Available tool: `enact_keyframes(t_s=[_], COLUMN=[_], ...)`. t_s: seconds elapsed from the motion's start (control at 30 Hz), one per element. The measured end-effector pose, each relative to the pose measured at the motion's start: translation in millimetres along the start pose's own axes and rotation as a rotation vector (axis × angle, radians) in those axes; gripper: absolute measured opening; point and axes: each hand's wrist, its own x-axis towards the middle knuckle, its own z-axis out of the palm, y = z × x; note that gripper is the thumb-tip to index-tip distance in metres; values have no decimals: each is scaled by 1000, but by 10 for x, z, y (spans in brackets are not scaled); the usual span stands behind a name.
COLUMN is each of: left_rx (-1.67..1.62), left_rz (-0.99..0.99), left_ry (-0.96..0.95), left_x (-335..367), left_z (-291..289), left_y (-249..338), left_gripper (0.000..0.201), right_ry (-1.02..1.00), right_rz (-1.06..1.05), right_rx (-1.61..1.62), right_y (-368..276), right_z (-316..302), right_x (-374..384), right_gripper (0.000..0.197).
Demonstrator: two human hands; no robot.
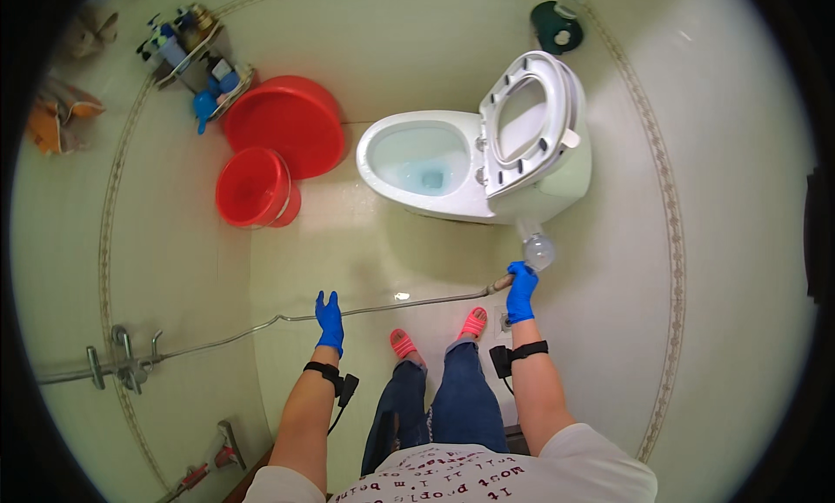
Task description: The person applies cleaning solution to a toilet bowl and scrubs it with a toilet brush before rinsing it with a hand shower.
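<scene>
Blue-gloved right hand [522, 290] has its grip closed on a spray head [537, 251] with metal hose [383, 306] — left hand [330, 322] flat open by the hose, toilet [435, 168] ahead.

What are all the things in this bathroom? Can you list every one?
toilet: one, white, middle of the floor, seat and lid raised
basin: one, red, round, left of the toilet
bucket: one, red, in front of the basin
shelf rack: one, with small bottles, upper left corner
dark green round thing: one, behind the toilet
hose: one, grey metal, running from the left wall taps to the right hand
slippers: two, pink, on the feet
right hand: blue glove, gripping the hose end
left hand: blue glove, open, beside the hose
</scene>
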Motion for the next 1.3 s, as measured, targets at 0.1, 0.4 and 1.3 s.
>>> enact_keyframes(t_s=[0.1, 0.4, 1.3], left_rx=[-44, -237, -261], left_rz=[-36, -184, -299], left_ry=[-10, 54, 252], left_x=[-82, -168, 628], left_z=[-146, -953, -1413], left_y=[3, -316, -179], left_gripper=[52, 49, 48], right_ry=[-124, -278, -232], right_rz=[202, 65, -200], right_rx=[-166, -230, -683], right_y=[692, 927, 133], right_z=[214, 1477, 3666], right_x=[-245, -1008, 1173], right_gripper=[9, 8, 19])
